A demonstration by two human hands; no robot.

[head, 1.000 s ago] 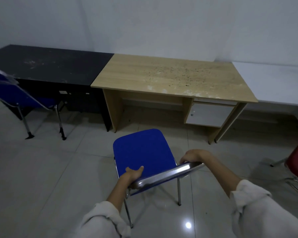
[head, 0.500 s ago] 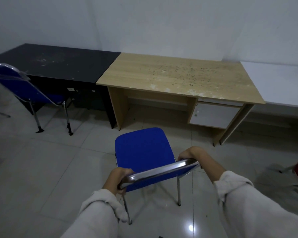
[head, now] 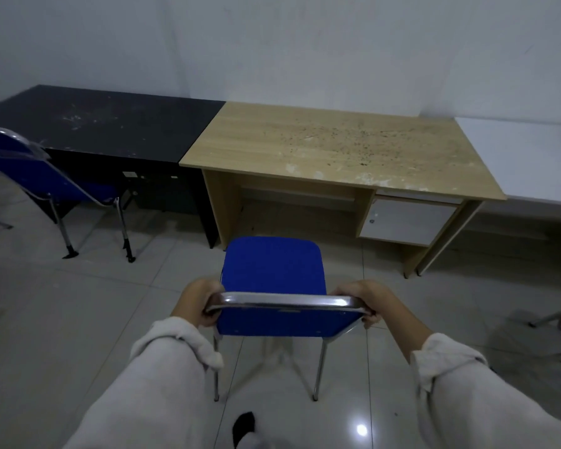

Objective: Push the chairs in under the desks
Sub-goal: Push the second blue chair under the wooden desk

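Floor point(head: 62, 319): pale glossy tiles with thin grout lines; a small bright lamp reflection point(head: 361, 430) near the lower edge.

Wall point(head: 272, 43): plain, light grey-white, unmarked; a vertical corner line point(head: 433, 53) toward the right.

Sleeves: two, light-coloured fabric, cuffs bunched; left sleeve point(head: 149, 384), right sleeve point(head: 486, 400).

Foot point(head: 245, 429): dark toe, light fabric over it, low centre, partly cut off by the frame.

Specks point(head: 347, 140): dark, scattered over the tan surface beside the wall; pale scuffs point(head: 324, 171) along its near edge.

Pale smears point(head: 75, 119): on the black surface, left.
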